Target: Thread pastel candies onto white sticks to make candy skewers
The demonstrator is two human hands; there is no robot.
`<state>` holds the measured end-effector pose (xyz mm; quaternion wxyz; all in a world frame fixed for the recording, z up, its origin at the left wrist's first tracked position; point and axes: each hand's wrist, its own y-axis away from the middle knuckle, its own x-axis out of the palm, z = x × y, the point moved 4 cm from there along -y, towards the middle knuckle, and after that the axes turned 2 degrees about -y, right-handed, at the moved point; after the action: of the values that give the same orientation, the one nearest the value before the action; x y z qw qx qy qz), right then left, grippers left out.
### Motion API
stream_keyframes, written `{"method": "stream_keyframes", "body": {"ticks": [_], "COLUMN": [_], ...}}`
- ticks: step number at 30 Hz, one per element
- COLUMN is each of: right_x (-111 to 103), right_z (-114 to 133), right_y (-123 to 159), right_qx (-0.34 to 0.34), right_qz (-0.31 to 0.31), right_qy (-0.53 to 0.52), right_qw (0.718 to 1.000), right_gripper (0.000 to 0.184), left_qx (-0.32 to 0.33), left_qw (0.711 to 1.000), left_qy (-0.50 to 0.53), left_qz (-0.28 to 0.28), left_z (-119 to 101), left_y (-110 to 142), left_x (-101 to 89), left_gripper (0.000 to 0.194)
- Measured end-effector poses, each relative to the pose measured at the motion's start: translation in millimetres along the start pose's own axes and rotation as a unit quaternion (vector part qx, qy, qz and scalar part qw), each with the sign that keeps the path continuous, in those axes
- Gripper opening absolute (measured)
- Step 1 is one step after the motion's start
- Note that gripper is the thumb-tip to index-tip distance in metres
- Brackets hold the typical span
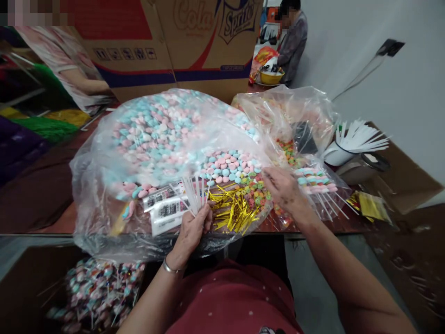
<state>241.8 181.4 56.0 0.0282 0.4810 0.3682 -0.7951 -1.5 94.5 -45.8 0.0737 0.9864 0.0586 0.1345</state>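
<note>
A fanned bunch of white lollipop sticks (pixel 196 192) stands up out of my left hand (pixel 195 228), which is closed around their lower ends. My right hand (pixel 285 189) is over the right edge of the candy pile, its fingers bent together; whatever they hold is hidden. Just left of it are small ring-shaped candies (pixel 253 190) in red, green and orange. Pink and blue marshmallows (pixel 227 166) lie behind these, spilling from a large clear bag (pixel 93 153). Between my hands is a heap of gold twist ties (pixel 232 208). Printed white packets (pixel 167 215) rest beside my left hand.
Finished marshmallow skewers (pixel 316 181) lie to the right. Behind them, a white mug (pixel 339 153) holds many sticks. A large cardboard box (pixel 187 51) stands at the back. Below left, another box contains wrapped candy sticks (pixel 104 290). Two other people are farther back.
</note>
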Motion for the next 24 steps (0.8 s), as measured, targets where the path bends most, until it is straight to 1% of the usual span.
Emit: {"method": "stream_keyframes", "body": {"ticks": [3, 6, 9, 12, 15, 17, 19, 22, 24], "right_x": [27.2, 46.4, 63.1, 80.5, 94.9, 99.8, 99.8, 93.9, 92.5], "right_z": [5.8, 6.6, 9.5, 16.6, 24.1, 26.7, 25.2, 18.4, 17.9], "right_y": [-12.8, -27.9, -45.4, -60.5, -67.6, -67.7, -65.8, -62.7, -59.8], "right_qx": [0.011, 0.032, 0.056, 0.066, 0.056, 0.039, 0.033, 0.042, 0.013], "right_qz": [0.068, 0.13, 0.184, 0.22, 0.244, 0.254, 0.255, 0.229, 0.224], "right_qy": [-0.014, -0.005, 0.019, 0.067, 0.134, 0.158, 0.158, 0.138, 0.128], "right_qw": [0.998, 0.991, 0.981, 0.971, 0.959, 0.953, 0.954, 0.963, 0.966], "right_gripper": [0.022, 0.023, 0.025, 0.026, 0.025, 0.026, 0.026, 0.02, 0.017], "left_qx": [0.003, -0.003, -0.019, -0.024, -0.03, -0.034, -0.038, -0.044, -0.046], "left_qw": [1.0, 1.0, 0.998, 0.997, 0.998, 0.998, 0.998, 0.998, 0.998], "left_qy": [0.004, -0.023, -0.057, -0.072, -0.056, -0.04, -0.03, -0.027, -0.034], "left_qz": [-0.003, -0.012, -0.023, -0.013, -0.023, -0.036, -0.036, -0.026, -0.022], "left_z": [0.5, 1.8, 3.6, 4.3, 3.7, 1.9, -0.5, -3.7, -4.0], "left_y": [-0.1, -1.4, -2.7, -3.4, -3.3, -2.8, -2.3, -1.6, -1.5], "left_x": [-0.5, -1.8, -3.6, -3.1, -2.3, -1.3, 0.7, 3.1, 3.2], "left_gripper": [0.037, 0.039, 0.044, 0.041, 0.035, 0.031, 0.032, 0.031, 0.031]}}
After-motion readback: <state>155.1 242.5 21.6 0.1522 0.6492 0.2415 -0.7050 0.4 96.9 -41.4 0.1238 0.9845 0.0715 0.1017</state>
